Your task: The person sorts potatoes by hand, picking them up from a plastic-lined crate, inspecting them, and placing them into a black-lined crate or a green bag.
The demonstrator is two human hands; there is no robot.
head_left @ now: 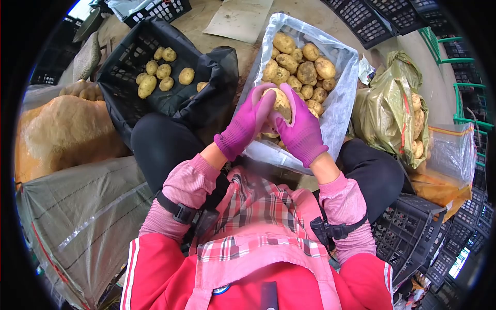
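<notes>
My left hand (244,122) and my right hand (303,130), both in purple and pink gloves, are closed around one large yellow potato (282,106). They hold it over the near part of a crate lined with white plastic (342,103). Many potatoes (307,73) with brown patches fill that crate, and some near its front are hidden by my hands. To the left stands a black crate with a dark liner (206,106). Several smaller potatoes (164,71) lie inside it.
A greenish sack of potatoes (385,98) stands at the right. On the left are a full orange mesh bag (72,137) and a grey-green woven sack (88,206). Black crates (405,227) are stacked at the right, and a flat sheet (238,20) lies on the floor ahead.
</notes>
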